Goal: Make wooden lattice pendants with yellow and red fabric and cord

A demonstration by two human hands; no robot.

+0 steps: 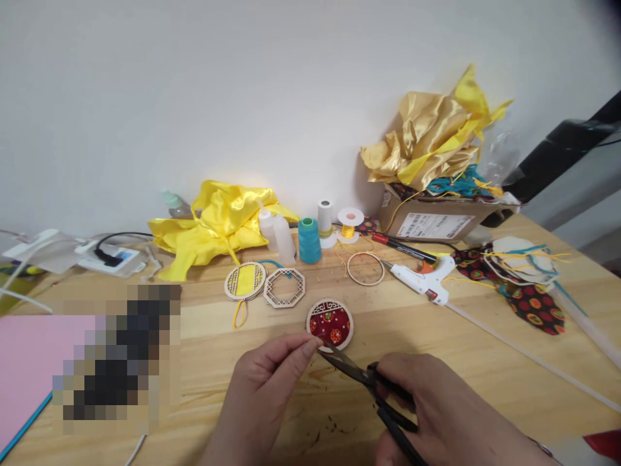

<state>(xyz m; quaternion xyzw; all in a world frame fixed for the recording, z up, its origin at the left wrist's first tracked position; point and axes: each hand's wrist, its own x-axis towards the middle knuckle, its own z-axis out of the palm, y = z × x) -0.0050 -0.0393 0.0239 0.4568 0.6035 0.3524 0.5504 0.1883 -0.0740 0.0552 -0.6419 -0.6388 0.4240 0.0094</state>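
Observation:
Black-handled scissors [361,375] are in my right hand [427,401], their blades partly open and pointing up-left. The blade tips are beside the pinched fingertips of my left hand [276,375]; whatever those fingers pinch is too small to make out. Just beyond the fingertips lies a round wooden frame with dark red patterned fabric [330,323], its lower edge partly covered by the fingers and blades. Further back are an octagonal lattice frame [285,288], a round frame with yellow fabric [245,281] and a plain wooden ring [365,268].
A white glue gun [422,279] and a marker [402,247] lie right of centre. Behind stand a teal thread cone [309,241], yellow cloth [218,223] and a cardboard box [429,217] of fabric. At left are a pink sheet [29,375] and a blurred dark object [121,356].

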